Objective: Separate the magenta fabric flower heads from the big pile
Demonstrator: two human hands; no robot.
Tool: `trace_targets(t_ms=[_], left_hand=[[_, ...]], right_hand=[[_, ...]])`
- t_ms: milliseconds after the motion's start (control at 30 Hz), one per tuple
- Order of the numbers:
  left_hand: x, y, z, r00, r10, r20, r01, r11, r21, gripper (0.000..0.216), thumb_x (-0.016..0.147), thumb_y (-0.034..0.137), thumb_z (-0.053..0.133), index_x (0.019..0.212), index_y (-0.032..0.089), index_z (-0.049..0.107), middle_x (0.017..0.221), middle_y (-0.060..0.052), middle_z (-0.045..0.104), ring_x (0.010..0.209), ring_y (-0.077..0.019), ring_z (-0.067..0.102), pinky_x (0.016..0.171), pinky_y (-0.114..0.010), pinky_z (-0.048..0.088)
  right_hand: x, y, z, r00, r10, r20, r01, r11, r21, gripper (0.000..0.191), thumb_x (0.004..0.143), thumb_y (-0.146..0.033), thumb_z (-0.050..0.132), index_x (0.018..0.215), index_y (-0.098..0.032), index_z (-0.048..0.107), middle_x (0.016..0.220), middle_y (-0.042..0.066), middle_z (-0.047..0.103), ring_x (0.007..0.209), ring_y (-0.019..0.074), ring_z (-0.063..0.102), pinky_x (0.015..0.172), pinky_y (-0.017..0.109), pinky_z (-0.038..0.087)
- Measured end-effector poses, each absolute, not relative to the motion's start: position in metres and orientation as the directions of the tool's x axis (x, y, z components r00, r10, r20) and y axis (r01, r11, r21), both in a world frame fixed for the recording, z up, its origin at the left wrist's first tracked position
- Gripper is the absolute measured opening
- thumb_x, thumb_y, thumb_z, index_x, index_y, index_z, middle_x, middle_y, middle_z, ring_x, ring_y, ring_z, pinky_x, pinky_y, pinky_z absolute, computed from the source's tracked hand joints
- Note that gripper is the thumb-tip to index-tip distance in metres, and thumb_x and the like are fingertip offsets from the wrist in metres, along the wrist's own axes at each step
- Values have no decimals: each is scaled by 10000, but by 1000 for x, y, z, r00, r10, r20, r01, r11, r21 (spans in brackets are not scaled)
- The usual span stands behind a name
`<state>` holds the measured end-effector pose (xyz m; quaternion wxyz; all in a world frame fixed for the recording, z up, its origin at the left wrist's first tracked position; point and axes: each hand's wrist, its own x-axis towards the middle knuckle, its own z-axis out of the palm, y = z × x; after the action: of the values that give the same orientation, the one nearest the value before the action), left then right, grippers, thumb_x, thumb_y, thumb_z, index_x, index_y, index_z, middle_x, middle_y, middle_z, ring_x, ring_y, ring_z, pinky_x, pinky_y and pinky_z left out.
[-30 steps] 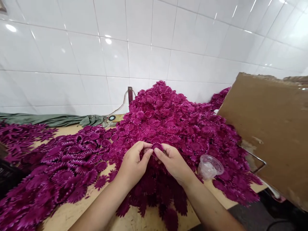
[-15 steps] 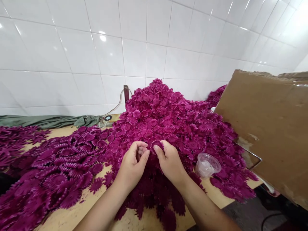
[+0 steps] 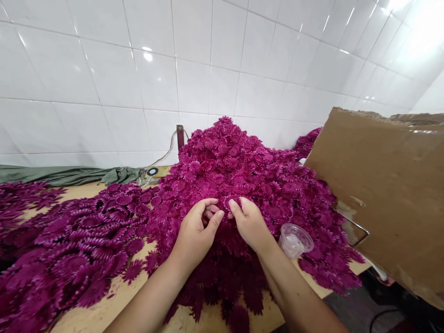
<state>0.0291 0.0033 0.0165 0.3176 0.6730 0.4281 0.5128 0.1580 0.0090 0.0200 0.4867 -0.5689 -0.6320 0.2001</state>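
A tall heap of magenta artificial flower heads (image 3: 222,152) rises in front of me, and both my hands are close together over its near side. My right hand (image 3: 251,224) is closed, with thumb and forefinger pinching a magenta flower piece that blends into the heap behind. Just left of it, my left hand (image 3: 197,231) has its fingers curled and its thumb tip near them. Whether anything lies between those fingers I cannot make out against the heap. To the right of my hands a clear plastic cup (image 3: 295,240) leans among the flowers, with something whitish inside.
On the left, flatter magenta flower layers (image 3: 72,259) spread over the tan tabletop (image 3: 138,282). A large cardboard sheet (image 3: 381,189) slants at the right beside a bent metal rod (image 3: 360,236). Green cloth (image 3: 69,175) lies along the white tiled wall (image 3: 156,83).
Both hands have shifted slightly right relative to the heap. The right fingers have turned inward, and the flower piece in them shows less. The view has moved slightly.
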Motion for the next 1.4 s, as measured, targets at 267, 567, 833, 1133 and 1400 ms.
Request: trace_targets(t_ms=[267, 567, 833, 1133, 1400], left_hand=[[21, 7, 11, 197, 898, 393, 320, -438, 840, 254, 726, 354, 501, 869, 168, 598, 819, -49, 648, 781, -177, 594, 737, -305, 472], [28, 8, 6, 282, 857, 431, 387, -513, 766, 226, 743, 345, 488, 831, 186, 623, 834, -46, 675, 801, -191, 604, 777, -320, 466], [25, 9, 5, 257, 865, 431, 411, -502, 761, 215, 748, 319, 476, 811, 181, 629, 787, -40, 672, 749, -182, 608, 747, -317, 476], [26, 6, 3, 270, 852, 449, 334, -521, 786, 198, 780, 278, 461, 850, 182, 620, 814, -43, 670, 765, -170, 614, 751, -307, 472], [45, 0, 7, 293, 884, 363, 152, -418, 895, 254, 762, 295, 485, 939, 156, 602, 831, -56, 661, 764, -172, 601, 726, -297, 467]], right_hand=[[268, -16, 52, 83, 838, 539, 758, 299, -580, 130, 750, -282, 461, 752, -188, 551, 749, 30, 566, 735, 163, 512, 730, 304, 388], [298, -21, 26, 42, 994, -98, 999, -45, -30, 156, 660, -206, 588, 756, -198, 710, 849, 101, 594, 873, 247, 458, 754, 334, 353], [297, -10, 16, -121, 971, -205, 992, 111, -64, 179, 562, -58, 578, 564, -207, 677, 569, -12, 599, 627, 136, 490, 685, 244, 355], [295, -18, 50, -107, 970, 220, 985, 133, -110, 166, 695, -108, 486, 708, -171, 640, 798, 80, 641, 780, 197, 558, 744, 294, 388], [202, 1, 46, -86, 863, 497, 922, 258, -288, 211, 810, -253, 366, 608, -205, 407, 605, 29, 535, 571, 148, 480, 566, 249, 340]])
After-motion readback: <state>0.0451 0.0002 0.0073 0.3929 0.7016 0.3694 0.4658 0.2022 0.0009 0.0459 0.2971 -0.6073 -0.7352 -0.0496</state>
